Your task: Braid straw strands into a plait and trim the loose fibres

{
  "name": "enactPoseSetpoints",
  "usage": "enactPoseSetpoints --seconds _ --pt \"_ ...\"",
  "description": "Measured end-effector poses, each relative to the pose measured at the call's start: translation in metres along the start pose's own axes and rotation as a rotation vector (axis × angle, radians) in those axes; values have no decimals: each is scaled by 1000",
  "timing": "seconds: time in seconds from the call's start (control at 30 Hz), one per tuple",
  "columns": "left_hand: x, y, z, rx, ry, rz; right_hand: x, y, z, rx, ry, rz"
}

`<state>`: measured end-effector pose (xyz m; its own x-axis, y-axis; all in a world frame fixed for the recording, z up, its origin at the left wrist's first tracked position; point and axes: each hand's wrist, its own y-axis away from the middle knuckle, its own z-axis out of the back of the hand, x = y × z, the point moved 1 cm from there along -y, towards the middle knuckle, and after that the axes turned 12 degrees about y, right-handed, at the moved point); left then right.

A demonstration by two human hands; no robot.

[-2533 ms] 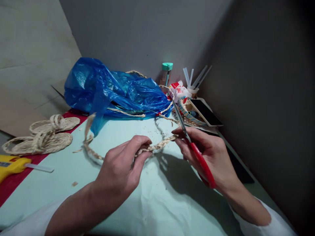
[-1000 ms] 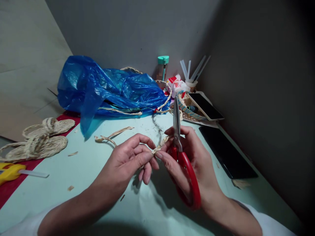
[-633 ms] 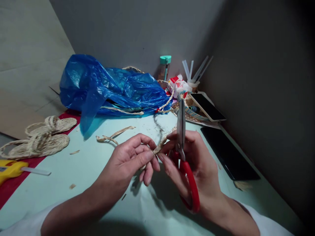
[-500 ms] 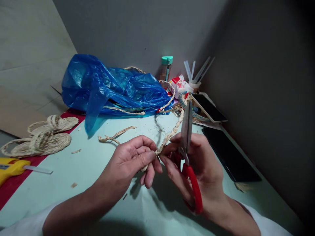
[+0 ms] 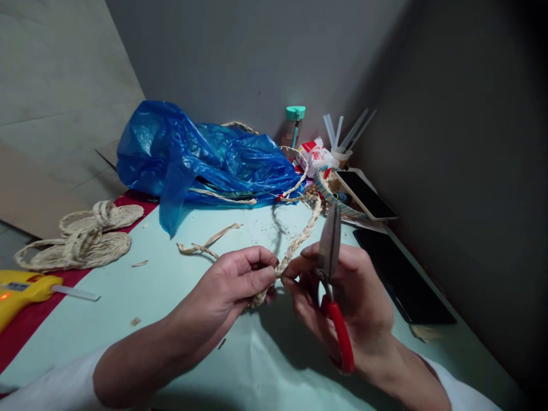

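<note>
My left hand [image 5: 233, 282] is closed round the near end of a braided straw cord [image 5: 302, 237], which runs up and away toward the blue plastic bag [image 5: 201, 157]. My right hand [image 5: 349, 294] holds red-handled scissors [image 5: 331, 279], blades pointing up, while its thumb and fingers pinch the same cord beside my left fingertips. Both hands hover low over the pale green table cover [image 5: 171, 308]. A cut-off straw piece [image 5: 208, 242] lies on the cover behind my left hand.
Coiled straw bundles [image 5: 81, 237] and a yellow glue gun [image 5: 23, 288] lie at the left on a red mat. At the back right stand a teal-capped bottle [image 5: 293, 125], glue sticks in a cup [image 5: 342, 140], a small basket [image 5: 329, 191] and a phone [image 5: 363, 194]. A dark flat phone or tablet [image 5: 400, 274] lies right.
The cord was cut; a loose piece now lies on the cover. My hands have come together on the cord end, and the scissors have swung upright with the cord lifted.
</note>
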<state>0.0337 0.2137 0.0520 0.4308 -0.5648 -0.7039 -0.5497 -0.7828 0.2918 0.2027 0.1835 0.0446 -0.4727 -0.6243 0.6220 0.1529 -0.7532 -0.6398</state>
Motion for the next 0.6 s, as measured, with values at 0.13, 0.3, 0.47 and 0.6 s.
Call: enactPoseSetpoints --seconds 0.13,0.3,0.47,0.6 --pt "-2 -1 0 -5 15 -16 -3 -3 0 11 36 3" --pt "-11 -2 -4 -9 128 -102 -12 -8 7 38 235 3" --pt "-16 0 -5 60 236 -127 -11 -15 13 114 464 57" --pt "-16 1 -5 73 263 -117 -10 -18 9 126 497 145"
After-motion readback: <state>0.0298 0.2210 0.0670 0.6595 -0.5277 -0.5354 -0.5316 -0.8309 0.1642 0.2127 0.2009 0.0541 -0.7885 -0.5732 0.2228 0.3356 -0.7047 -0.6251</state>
